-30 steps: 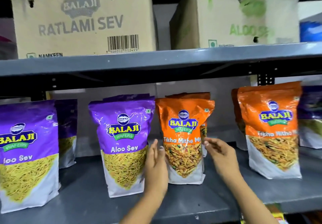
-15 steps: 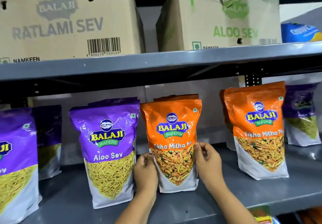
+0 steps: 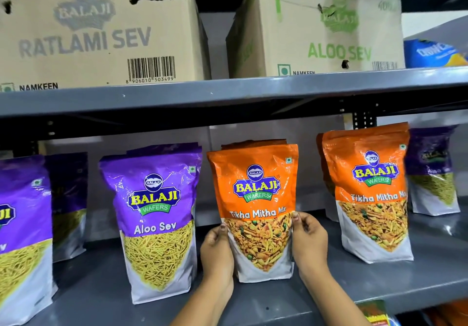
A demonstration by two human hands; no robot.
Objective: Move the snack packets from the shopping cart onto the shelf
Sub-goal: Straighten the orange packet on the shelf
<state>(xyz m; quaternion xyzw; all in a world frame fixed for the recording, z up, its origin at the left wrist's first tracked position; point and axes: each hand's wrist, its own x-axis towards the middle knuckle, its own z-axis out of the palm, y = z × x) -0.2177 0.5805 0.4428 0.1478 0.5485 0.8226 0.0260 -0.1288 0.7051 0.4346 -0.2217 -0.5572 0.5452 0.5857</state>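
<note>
An orange Tikha Mitha Mix packet (image 3: 255,199) stands upright in the middle of the grey shelf (image 3: 101,297). My left hand (image 3: 217,249) grips its lower left edge and my right hand (image 3: 307,242) grips its lower right edge. Another orange packet is partly hidden right behind it. A purple Aloo Sev packet (image 3: 157,219) stands just to the left, and a second orange Tikha Mitha Mix packet (image 3: 372,191) stands to the right. The shopping cart is out of view.
More purple Aloo Sev packets stand at the far left (image 3: 22,237) and far right (image 3: 433,171). The upper shelf board (image 3: 228,92) carries a Ratlami Sev carton (image 3: 96,29), an Aloo Sev carton (image 3: 319,26) and a blue packet (image 3: 433,53).
Both hands have closed in on the sides of the middle orange packet, which now stands straighter. The view has drifted, so everything sits further left in frame.
</note>
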